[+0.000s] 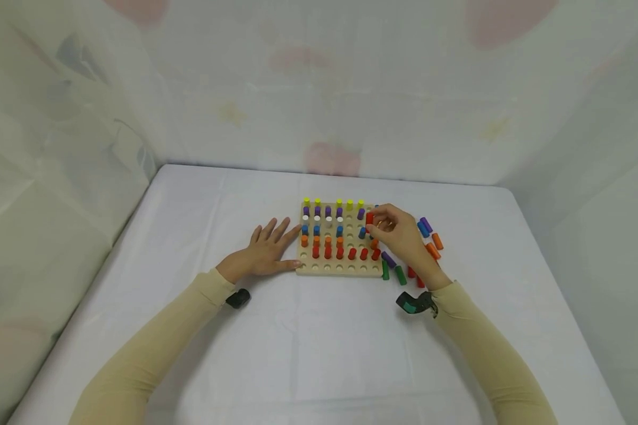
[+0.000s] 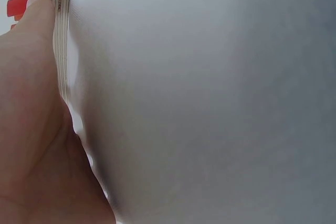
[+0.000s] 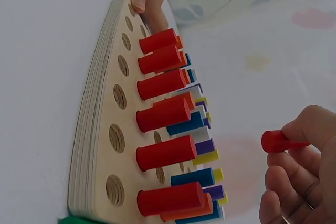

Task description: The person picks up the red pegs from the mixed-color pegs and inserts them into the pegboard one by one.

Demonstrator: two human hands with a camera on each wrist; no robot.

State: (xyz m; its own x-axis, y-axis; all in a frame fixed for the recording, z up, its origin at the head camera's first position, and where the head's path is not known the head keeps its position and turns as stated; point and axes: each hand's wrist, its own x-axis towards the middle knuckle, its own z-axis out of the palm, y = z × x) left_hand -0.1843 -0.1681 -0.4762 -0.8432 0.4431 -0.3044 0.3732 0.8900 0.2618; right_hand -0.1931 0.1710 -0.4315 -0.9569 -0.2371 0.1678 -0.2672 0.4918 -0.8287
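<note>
The right hand (image 1: 402,233) pinches a red peg (image 1: 370,219) above the wooden pegboard (image 1: 334,273), seemingly over half filled but with front holes (image 3: 116,138) bare, while the spread left hand (image 1: 266,254) touches its edge and loose pegs (image 1: 400,275) lie unplaced alongside.

The left arm (image 1: 154,342) slants up and inward from the lower left of the frame, the right arm (image 1: 489,354) from the lower right. Just left of centre, the left hand (image 1: 263,254) has its 4 fingers (image 1: 270,231) spread and its thumb stretched rightward. The right hand (image 1: 401,233), right of centre, pinches with its thumb and curled fingertips.
</note>
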